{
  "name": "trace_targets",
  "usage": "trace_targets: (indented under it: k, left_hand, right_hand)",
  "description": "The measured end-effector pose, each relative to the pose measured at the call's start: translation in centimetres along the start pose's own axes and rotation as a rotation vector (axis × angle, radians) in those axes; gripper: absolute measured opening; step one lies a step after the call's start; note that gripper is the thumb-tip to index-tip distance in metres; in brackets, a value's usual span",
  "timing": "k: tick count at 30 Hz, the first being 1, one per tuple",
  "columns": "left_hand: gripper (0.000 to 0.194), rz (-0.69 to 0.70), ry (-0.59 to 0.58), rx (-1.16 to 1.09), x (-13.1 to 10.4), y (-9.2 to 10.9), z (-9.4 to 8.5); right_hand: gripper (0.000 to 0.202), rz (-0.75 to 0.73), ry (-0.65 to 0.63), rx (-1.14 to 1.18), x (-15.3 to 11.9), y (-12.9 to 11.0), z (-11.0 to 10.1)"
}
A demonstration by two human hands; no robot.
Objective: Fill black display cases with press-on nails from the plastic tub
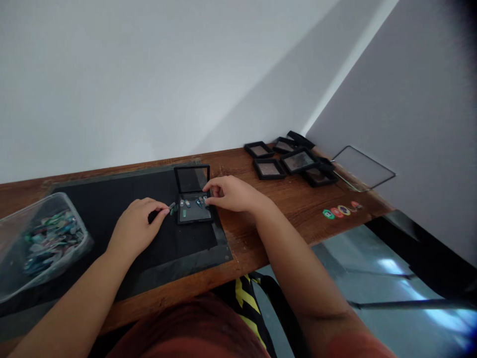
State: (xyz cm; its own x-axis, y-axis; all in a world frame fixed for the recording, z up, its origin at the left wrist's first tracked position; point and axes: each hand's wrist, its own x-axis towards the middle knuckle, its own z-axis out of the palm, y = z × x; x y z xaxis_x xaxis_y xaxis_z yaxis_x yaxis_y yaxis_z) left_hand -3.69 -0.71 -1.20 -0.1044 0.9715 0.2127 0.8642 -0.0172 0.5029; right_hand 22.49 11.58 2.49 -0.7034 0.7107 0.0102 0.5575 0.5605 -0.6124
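Examining the wooden worktop (238,169), we note one open black case (196,213) standing near the middle, on the right part of a black mat (145,181). Its see-through lid (193,179) is raised at the back. Inside we count a green rectangular piece (184,213) at front left and several small shiny pieces (188,204) further back. We find the fingers of the left hand (134,226) pinched together on a small greenish piece (172,206), just beside the case's left edge. On the right hand (235,194), thumb and index finger stand apart at the case's right side, the thumb tip by the shiny pieces; we cannot tell whether it touches one. To the left we record a clear plastic tub (74,209) holding many mixed pieces (55,238); to the right, further black cases (269,168) and round stickers (344,210).
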Motion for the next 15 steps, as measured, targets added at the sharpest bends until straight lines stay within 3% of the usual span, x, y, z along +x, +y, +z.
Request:
trace_targets:
  k: [3, 6, 11, 15]
  left_hand:
    - [0.030, -0.087, 0.071, -0.095, -0.4, 0.3, 0.2]
    - [0.036, -0.178, 0.136, -0.231, -0.7, 1.2, 0.6]
    - [0.041, -0.210, 0.046, -0.546, -1.1, 3.2, 1.0]
    - [0.035, -0.227, -0.035, -0.706, -1.5, 4.3, 0.6]
  right_hand:
    - [0.024, -0.011, 0.029, 0.020, 0.0, 0.0, 0.1]
    - [0.021, -0.138, 0.108, 0.130, 0.1, -0.4, 0.5]
    - [0.019, -0.420, 0.203, 0.238, 0.2, -2.0, 1.9]
    - [0.017, -0.477, 0.188, 0.207, 0.2, -2.8, 2.6]
